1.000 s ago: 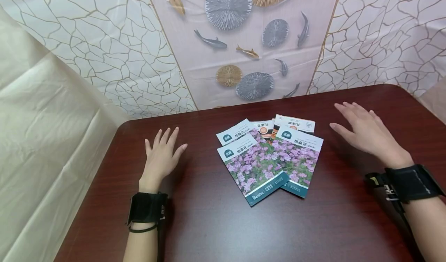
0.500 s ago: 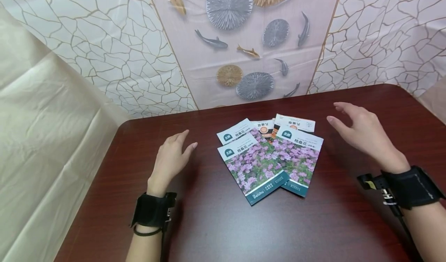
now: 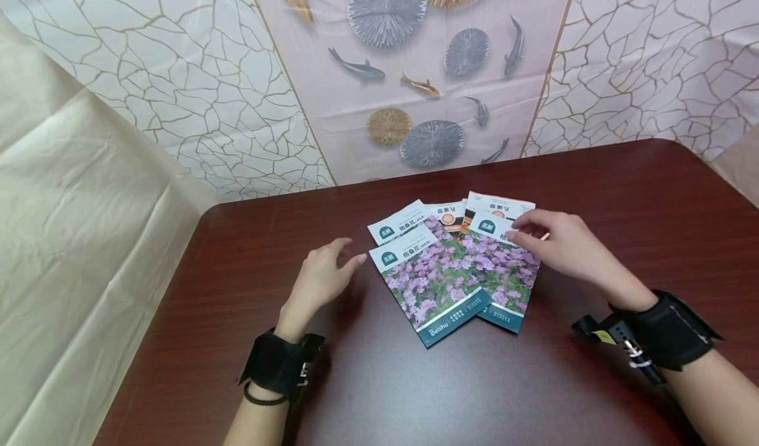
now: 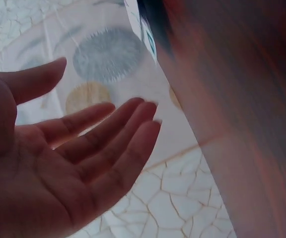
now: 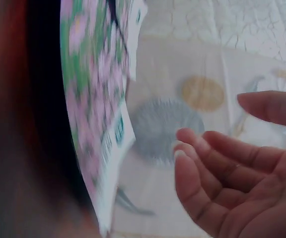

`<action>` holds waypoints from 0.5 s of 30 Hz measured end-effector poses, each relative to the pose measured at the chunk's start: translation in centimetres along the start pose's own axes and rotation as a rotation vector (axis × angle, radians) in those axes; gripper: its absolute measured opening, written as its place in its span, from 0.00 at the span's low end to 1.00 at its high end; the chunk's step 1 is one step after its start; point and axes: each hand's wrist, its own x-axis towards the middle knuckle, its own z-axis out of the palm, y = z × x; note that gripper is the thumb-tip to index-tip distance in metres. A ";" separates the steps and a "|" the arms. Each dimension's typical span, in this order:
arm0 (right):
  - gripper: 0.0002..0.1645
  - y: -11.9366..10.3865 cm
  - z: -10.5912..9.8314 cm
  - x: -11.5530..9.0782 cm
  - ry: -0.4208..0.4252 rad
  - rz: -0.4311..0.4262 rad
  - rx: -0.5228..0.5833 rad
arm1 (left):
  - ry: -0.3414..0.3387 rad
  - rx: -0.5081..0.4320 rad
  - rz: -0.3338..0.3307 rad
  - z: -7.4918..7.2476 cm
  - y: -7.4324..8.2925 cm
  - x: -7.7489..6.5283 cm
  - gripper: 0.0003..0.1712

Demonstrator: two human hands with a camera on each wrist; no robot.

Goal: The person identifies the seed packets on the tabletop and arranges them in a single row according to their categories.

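The white-topped, purple-flowered rectangular packet on the right (image 3: 506,275) lies flat in a loose, overlapping group around the middle of the table. I see the bare right hand (image 3: 563,248) over its far right corner, thumb and forefinger apart. The right wrist view shows the fingers loosely bent with nothing between them; from the head view I can't tell whether a fingertip touches the packet.

A matching purple-flowered packet with a dark green base (image 3: 435,288) lies nearest on the left, its right corner overlapping the first. Beyond it I have a mostly covered white-topped packet (image 3: 403,221), then an orange-marked white packet (image 3: 449,217) in the middle and another white packet with orange flowers (image 3: 501,202) at the far right.

The bare left hand (image 3: 323,278) is just left of the group, thumb well apart from relaxed fingers, holding nothing. I see a black strap (image 3: 279,365) on the left wrist and a black strap with metal fittings (image 3: 670,331) on the right.

All the packets lie on the dark red-brown wood-grain table (image 3: 379,400). Behind its far edge I see a pale cloth printed with fish and round discs (image 3: 415,70); cream fabric (image 3: 77,268) drapes at the left.
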 end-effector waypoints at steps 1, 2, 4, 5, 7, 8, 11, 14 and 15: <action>0.14 -0.1 0.2 0.1 -0.047 0.016 0.026 | -0.028 -0.004 0.013 0.2 0.2 0.0 0.27; 0.14 -0.3 0.3 0.1 -0.096 0.037 0.055 | -0.059 -0.008 0.033 0.3 0.4 -0.1 0.28; 0.14 -0.4 0.7 0.2 -0.191 0.077 0.124 | -0.127 -0.013 0.077 0.6 1.0 -0.2 0.27; 0.15 -0.4 0.9 0.2 -0.233 0.100 0.156 | -0.161 -0.009 0.103 0.7 1.2 -0.3 0.27; 0.14 -0.5 1.2 0.2 -0.302 0.131 0.232 | -0.233 0.006 0.162 0.8 1.6 -0.5 0.27; 0.14 -0.5 1.4 0.2 -0.331 0.139 0.261 | -0.267 0.016 0.198 0.9 1.8 -0.6 0.26; 0.13 -0.5 2.1 0.2 -0.393 0.152 0.303 | -0.370 0.047 0.313 1.1 2.1 -0.9 0.26; 0.13 -0.5 2.7 0.1 -0.437 0.166 0.323 | -0.468 0.107 0.394 1.2 2.6 -1.3 0.27; 0.13 -0.6 2.8 0.1 -0.447 0.173 0.320 | -0.501 0.124 0.411 1.3 2.7 -1.5 0.27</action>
